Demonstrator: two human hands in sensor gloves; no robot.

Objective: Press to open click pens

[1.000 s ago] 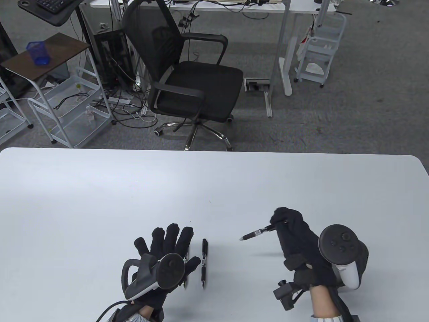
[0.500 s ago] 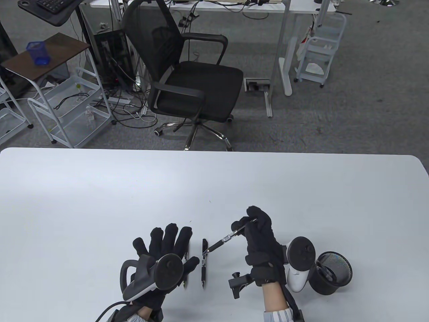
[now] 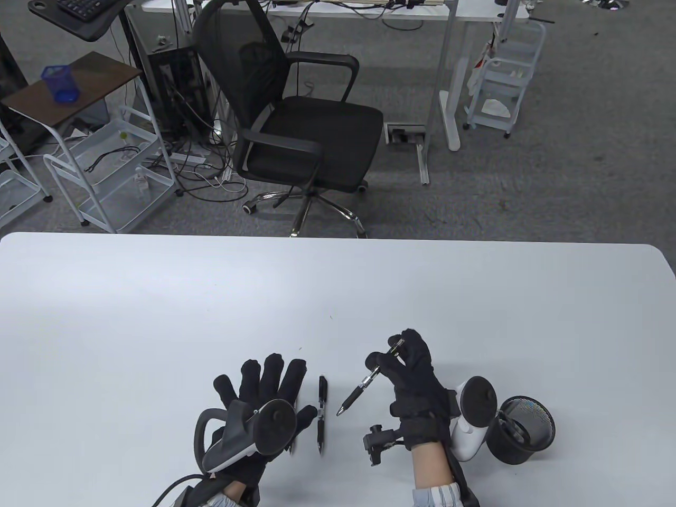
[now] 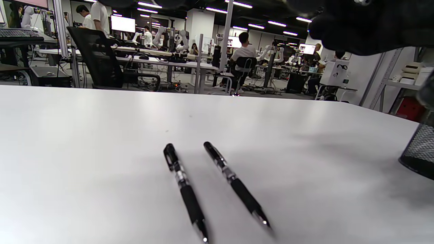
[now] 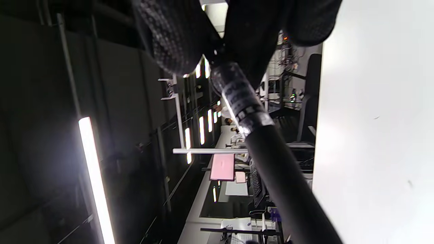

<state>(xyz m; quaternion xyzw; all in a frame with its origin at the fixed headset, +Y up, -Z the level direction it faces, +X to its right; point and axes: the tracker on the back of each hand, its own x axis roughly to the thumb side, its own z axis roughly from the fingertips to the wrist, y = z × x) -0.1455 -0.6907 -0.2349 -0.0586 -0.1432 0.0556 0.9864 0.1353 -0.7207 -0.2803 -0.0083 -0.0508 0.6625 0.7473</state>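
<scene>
The right hand (image 3: 409, 369) pinches a black pen (image 3: 364, 381) with a clear middle, tip down-left. The left hand (image 3: 264, 393), fingers spread flat, covers two matching pens (image 4: 234, 181).

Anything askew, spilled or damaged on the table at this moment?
Nothing stands out. Two pens lie side by side on the table, the right hand holds a third pen, and the mesh pen cup stands upright.

Left hand (image 3: 264, 393) flat, palm down, fingers spread and straight, near left; right hand (image 3: 409, 369) raised, fingers curled in a pinch.
</scene>
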